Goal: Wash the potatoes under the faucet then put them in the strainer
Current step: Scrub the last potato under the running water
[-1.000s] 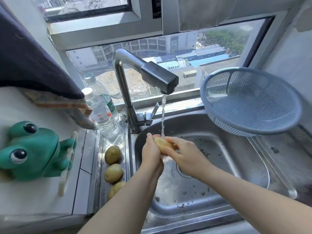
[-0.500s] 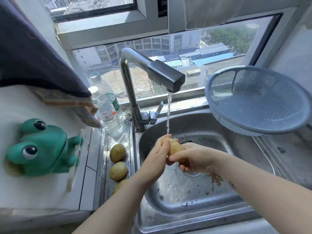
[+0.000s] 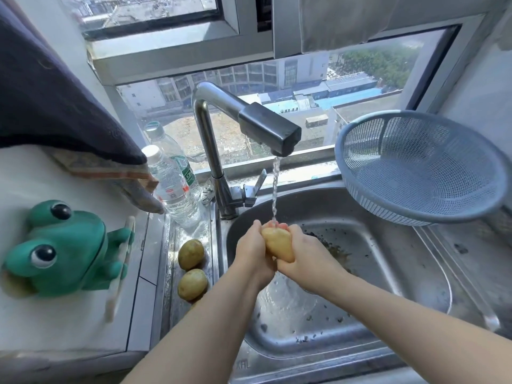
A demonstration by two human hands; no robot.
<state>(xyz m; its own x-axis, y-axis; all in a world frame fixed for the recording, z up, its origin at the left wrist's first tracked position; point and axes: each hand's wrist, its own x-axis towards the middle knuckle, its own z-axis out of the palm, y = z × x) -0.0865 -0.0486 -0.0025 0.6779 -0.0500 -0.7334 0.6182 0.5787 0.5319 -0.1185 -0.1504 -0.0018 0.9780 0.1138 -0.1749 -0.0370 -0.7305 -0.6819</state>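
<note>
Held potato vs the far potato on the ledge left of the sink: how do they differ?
The held potato is gripped by left hand and right hand under the stream; the ledge potato lies untouched. The held potato looks paler yellow and elongated; the ledge potato duller, rounder. Neither is in the strainer.

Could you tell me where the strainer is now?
Head view: the strainer sits at upper right, on the sink's back right corner, right of the faucet.
</note>
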